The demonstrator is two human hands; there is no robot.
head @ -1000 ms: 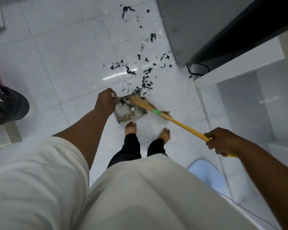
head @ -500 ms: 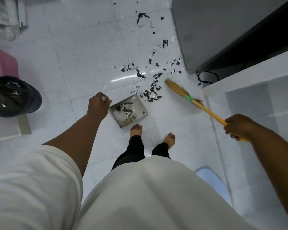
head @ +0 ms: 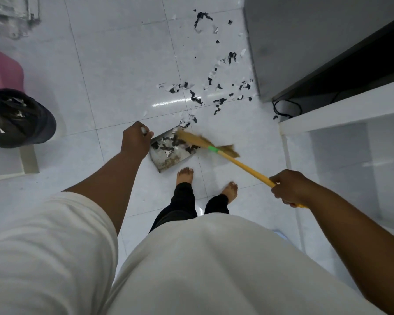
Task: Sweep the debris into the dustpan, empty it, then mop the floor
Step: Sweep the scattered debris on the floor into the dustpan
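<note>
Left fingers (head: 138, 129) grip the scrap-strewn grey dustpan (head: 163, 159); right fingers (head: 276, 179) grip the yellow-handled straw broom (head: 241, 165).

Head-worn, wide-angle, single view: looks steeply down past the white shirt (head: 203, 264) onto the floor (head: 114, 71), from standing height.

Metal dustpan (head: 167, 163) is set flat on the white tiled floor (head: 123, 76), with black and white scraps held inside. Broom (head: 240, 165) (yellow handle, green band, straw bristles) is angled low, bristles laid across the pan's mouth. Debris (head: 218, 102), torn black and white bits, is scattered just beyond the pan.
</note>
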